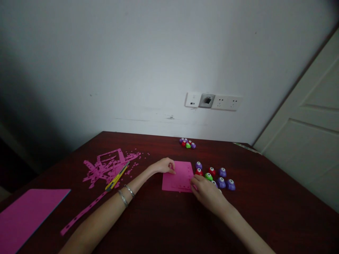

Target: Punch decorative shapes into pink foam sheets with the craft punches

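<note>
While a pink sheet (182,171) is laid flat on the dark red table (164,225), its left side is touched by the left hand (164,165), whose fingers are curled narrowly toward the thumb; whether paper is pinched there cannot be told. Its lower right edge is met by the right hand (208,192), with fingers bent; its grip cannot be told either. Beside that hand, purple, red and green eye-topped pieces (221,183) are grouped, and a smaller cluster (188,145) is set near the wall. At left, a yellow cutter (116,178) is laid across pink scraps (102,170).
</note>
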